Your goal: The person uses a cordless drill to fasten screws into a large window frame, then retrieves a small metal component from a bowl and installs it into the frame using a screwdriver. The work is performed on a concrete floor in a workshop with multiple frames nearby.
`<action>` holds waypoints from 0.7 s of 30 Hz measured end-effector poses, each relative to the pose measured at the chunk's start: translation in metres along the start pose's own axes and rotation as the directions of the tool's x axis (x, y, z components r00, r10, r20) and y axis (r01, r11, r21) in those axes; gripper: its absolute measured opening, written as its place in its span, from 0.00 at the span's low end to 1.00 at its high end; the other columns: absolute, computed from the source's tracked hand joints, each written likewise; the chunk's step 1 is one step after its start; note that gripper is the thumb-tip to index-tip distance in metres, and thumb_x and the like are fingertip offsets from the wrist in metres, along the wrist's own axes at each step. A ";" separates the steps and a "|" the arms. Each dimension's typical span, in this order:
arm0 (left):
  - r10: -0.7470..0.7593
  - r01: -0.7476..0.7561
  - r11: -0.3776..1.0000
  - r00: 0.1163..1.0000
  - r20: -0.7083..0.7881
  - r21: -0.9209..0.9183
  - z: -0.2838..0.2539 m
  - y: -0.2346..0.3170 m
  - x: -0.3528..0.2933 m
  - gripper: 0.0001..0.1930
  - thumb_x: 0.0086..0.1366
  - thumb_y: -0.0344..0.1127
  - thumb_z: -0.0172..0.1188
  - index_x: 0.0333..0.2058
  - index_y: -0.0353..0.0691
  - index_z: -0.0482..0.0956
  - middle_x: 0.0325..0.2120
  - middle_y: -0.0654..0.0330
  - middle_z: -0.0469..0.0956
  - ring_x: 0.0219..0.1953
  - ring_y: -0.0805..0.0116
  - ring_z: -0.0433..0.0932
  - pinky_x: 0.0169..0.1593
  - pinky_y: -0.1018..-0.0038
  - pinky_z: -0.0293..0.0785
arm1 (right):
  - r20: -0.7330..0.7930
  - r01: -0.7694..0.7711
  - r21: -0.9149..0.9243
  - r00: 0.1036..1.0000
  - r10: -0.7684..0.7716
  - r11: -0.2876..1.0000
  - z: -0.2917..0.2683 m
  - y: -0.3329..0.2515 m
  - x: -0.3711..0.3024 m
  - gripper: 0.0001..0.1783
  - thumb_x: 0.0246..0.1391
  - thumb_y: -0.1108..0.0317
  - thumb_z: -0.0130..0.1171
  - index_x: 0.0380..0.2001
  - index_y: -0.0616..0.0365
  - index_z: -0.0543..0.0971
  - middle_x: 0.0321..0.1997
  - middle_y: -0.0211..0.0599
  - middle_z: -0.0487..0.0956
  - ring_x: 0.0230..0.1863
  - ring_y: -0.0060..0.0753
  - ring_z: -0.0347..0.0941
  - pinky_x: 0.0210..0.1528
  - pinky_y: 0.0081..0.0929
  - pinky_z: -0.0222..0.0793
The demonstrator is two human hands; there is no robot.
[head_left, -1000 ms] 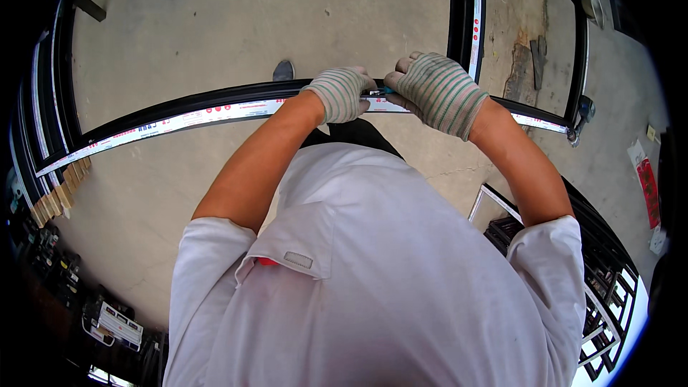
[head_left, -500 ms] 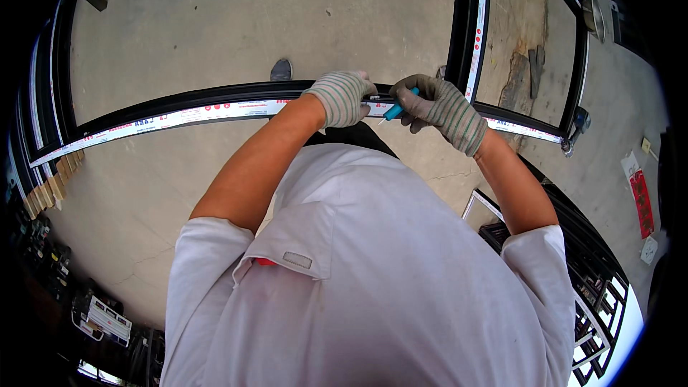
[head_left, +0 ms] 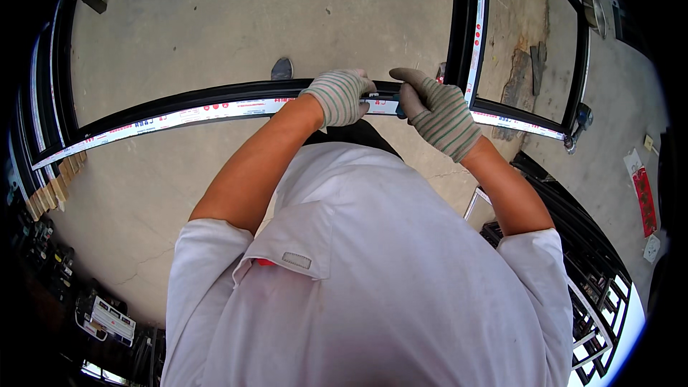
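Observation:
A large black window frame [head_left: 179, 104] with white protective film on its near rail stands in front of me over a concrete floor. My left hand [head_left: 338, 94], in a striped grey work glove, grips the near rail from above. My right hand [head_left: 433, 109], gloved the same way, is closed around a small blue-handled tool [head_left: 398, 109] pressed against the rail just right of the left hand. The tool's tip is hidden between the two gloves. A vertical bar of the frame [head_left: 469, 21] rises right behind my right hand.
More black frames [head_left: 588, 279] lie stacked at lower right. Wooden blocks [head_left: 50, 190] support the frame's left end. A shoe tip [head_left: 282, 69] shows beyond the rail. Small boxes and parts [head_left: 100, 315] lie at lower left. A red object [head_left: 643, 201] lies at the right.
My right hand has drawn back from on top of the rail, shown the blue tool, and now holds it low against the rail. My left hand has kept its grip.

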State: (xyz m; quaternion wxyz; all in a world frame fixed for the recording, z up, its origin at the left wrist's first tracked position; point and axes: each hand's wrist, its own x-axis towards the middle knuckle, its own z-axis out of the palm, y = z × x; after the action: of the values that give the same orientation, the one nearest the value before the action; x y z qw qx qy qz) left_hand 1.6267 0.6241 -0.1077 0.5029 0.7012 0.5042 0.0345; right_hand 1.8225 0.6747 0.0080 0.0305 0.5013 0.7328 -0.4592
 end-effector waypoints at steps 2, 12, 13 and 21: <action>-0.003 0.003 1.000 1.000 0.008 -0.006 -0.002 0.002 0.000 0.22 0.61 0.40 0.63 0.53 0.40 0.82 0.48 0.53 0.79 0.50 0.49 0.80 0.55 0.59 0.76 | -0.008 0.001 -0.057 1.000 -0.002 0.998 -0.003 -0.007 -0.003 0.20 0.68 0.60 0.55 0.57 0.60 0.78 0.28 0.51 0.84 0.30 0.47 0.84 0.33 0.37 0.78; -0.020 0.020 1.000 1.000 0.014 0.011 -0.002 0.002 -0.001 0.22 0.63 0.40 0.62 0.56 0.42 0.82 0.49 0.52 0.80 0.50 0.50 0.81 0.56 0.60 0.77 | 0.204 0.101 -0.712 0.977 0.066 0.695 -0.017 -0.038 0.017 0.28 0.70 0.45 0.47 0.30 0.56 0.84 0.22 0.47 0.82 0.25 0.51 0.81 0.29 0.45 0.76; -0.023 0.023 1.000 1.000 0.012 0.009 -0.001 0.002 -0.001 0.22 0.63 0.40 0.62 0.56 0.43 0.82 0.49 0.52 0.80 0.51 0.50 0.81 0.56 0.60 0.77 | 0.204 0.097 -0.705 0.976 0.070 0.702 -0.017 -0.039 0.020 0.27 0.70 0.46 0.47 0.33 0.57 0.84 0.24 0.48 0.82 0.26 0.51 0.81 0.29 0.45 0.76; -0.015 0.015 1.000 1.000 -0.016 -0.009 0.000 0.004 -0.002 0.21 0.61 0.40 0.63 0.53 0.40 0.84 0.46 0.53 0.80 0.47 0.50 0.81 0.52 0.60 0.78 | 0.249 -0.390 0.381 0.917 0.313 0.838 -0.011 0.001 0.011 0.18 0.65 0.53 0.64 0.43 0.59 0.82 0.30 0.34 0.84 0.28 0.22 0.79 0.26 0.20 0.73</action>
State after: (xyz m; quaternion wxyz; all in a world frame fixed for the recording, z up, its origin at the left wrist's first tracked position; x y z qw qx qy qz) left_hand 1.6282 0.6233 -0.1040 0.5024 0.6947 0.5134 0.0385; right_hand 1.8229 0.6906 0.0081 0.0700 0.5794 0.5052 -0.6358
